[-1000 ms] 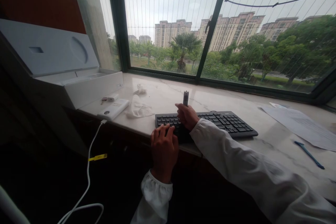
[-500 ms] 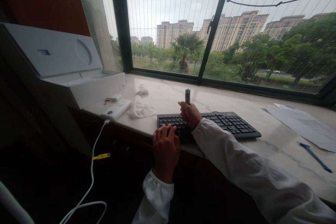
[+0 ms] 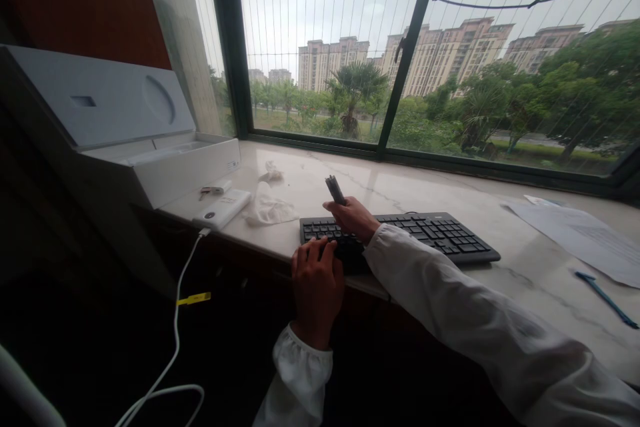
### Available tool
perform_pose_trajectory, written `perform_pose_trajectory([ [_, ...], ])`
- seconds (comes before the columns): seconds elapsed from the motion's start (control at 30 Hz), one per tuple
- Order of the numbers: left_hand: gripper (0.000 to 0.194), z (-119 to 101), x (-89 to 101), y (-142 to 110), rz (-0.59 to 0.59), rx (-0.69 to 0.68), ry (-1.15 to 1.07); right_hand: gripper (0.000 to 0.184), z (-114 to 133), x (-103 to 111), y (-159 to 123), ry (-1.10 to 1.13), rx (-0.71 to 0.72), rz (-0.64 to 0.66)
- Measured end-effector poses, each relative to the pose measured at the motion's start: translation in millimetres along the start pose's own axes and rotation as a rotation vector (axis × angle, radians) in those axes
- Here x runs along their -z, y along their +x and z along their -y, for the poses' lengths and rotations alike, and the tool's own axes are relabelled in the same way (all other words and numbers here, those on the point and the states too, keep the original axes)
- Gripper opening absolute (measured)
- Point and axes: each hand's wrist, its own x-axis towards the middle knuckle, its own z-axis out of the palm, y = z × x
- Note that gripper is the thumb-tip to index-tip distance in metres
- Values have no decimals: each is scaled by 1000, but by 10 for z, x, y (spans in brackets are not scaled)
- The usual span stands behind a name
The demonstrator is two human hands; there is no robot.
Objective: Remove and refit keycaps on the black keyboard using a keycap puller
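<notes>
A black keyboard [image 3: 440, 233] lies along the front edge of the marble sill. My left hand [image 3: 317, 280] grips its front left edge, fingers bent over the keys and the thumb out of sight. Above the left half of the keys, my right hand [image 3: 353, 217] is closed around a dark grey bar-shaped tool [image 3: 335, 190]. The tool's upper end leans to the left; its lower end is hidden by the hand, so I cannot tell its kind or whether it touches the keys.
Left of the keyboard are a crumpled white cloth [image 3: 270, 207], a white power bank [image 3: 221, 209] with a cable [image 3: 176, 320], and an open white box [image 3: 190, 163]. To the right lie paper sheets [image 3: 580, 233] and a blue pen-like stick [image 3: 607, 300]. A window stands behind.
My right hand has turned and shifted slightly left, tipping the tool from upright to a leftward lean. My left hand and the keyboard have stayed in place.
</notes>
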Motion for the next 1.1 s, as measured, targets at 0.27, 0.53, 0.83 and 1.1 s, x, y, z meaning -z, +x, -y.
perform_pose_trajectory([
  [0.27,29,0,1,-6,-1,8,-13,44,41,41,11,202,-85,239],
  [0.53,29,-4,-1,1,0,20,-9,47,-22,86,56,309,-130,313],
  [0.83,30,-4,-11,0,-8,13,-5,46,-74,65,73,355,-135,263],
  [1.1,30,-9,-2,3,0,6,33,43,-1,-66,95,128,-127,343],
])
